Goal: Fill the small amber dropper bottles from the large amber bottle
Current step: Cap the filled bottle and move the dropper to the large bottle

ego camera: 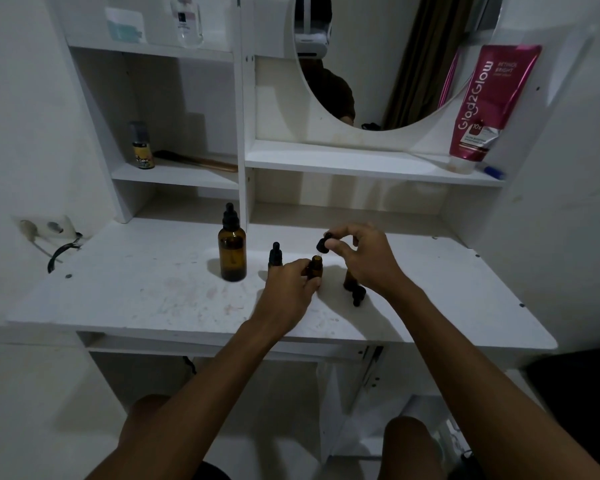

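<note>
The large amber bottle (232, 252) stands upright on the white desk (146, 296) with its black dropper cap on. My left hand (289, 284) grips a small open amber bottle (315, 266) standing on the desk. Just above its mouth, my right hand (364, 258) pinches a black dropper cap (324, 243), its glass tip pointing down at the opening. A second small bottle (275, 255), capped, stands behind my left hand. A third small bottle (349, 280) is mostly hidden under my right hand. A loose black dropper cap (358, 295) lies in front of it.
White shelves rise behind the desk, with a round mirror (388, 60), a pink tube (484, 102) on the right ledge, and a small yellow-labelled bottle (141, 145) and a comb (196, 161) on the left shelf. A wall socket and cable (54, 237) sit at the desk's left end.
</note>
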